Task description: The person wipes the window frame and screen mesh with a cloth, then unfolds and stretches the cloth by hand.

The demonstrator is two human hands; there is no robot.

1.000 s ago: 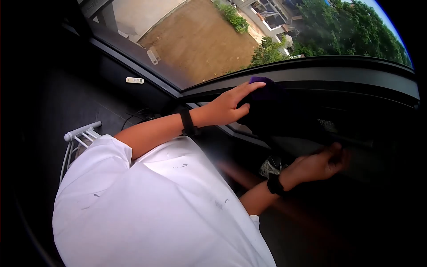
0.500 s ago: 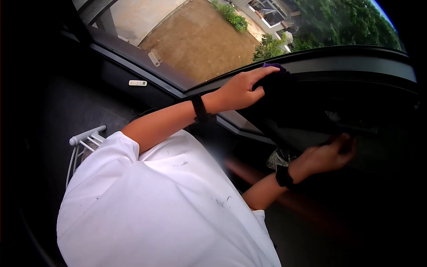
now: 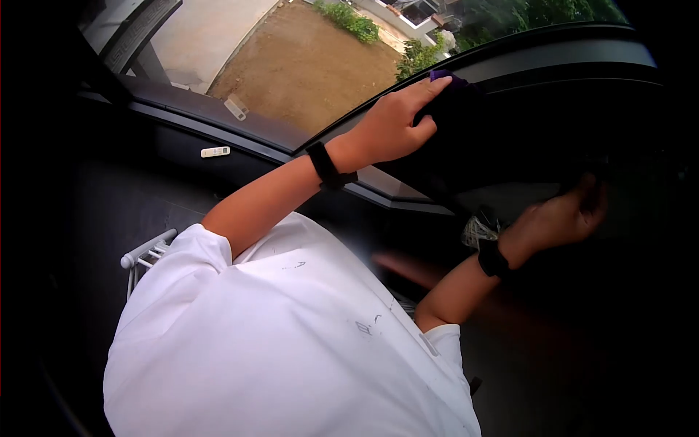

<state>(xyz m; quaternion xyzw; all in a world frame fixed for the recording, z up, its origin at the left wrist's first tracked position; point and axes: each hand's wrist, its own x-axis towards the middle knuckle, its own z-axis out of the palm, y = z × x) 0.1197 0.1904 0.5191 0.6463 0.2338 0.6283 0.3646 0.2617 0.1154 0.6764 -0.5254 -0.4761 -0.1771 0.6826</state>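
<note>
My left hand [image 3: 389, 127] is closed on a purple cloth [image 3: 440, 75], its index finger stretched along it. The cloth lies against the dark window frame [image 3: 553, 54], and most of it is lost in shadow. Lower down on the right, my right hand [image 3: 557, 222] is in deep shade in front of a dark panel. Its fingers are curled, and darkness hides whatever they hold, if anything. A black band [image 3: 322, 164] is around my left wrist, and a black watch-like band [image 3: 492, 258] around my right.
A white remote control [image 3: 215, 152] lies on the dark sill at left. Below it stands a white tubular rack [image 3: 148, 250]. A clear, crinkled plastic-looking thing [image 3: 479, 231] is beside my right wrist. Behind the glass are bare ground [image 3: 298, 65] and greenery.
The view has shifted slightly. My left hand and the purple cloth sit a little higher in the picture, still at the frame. My right hand has moved up and to the right.
</note>
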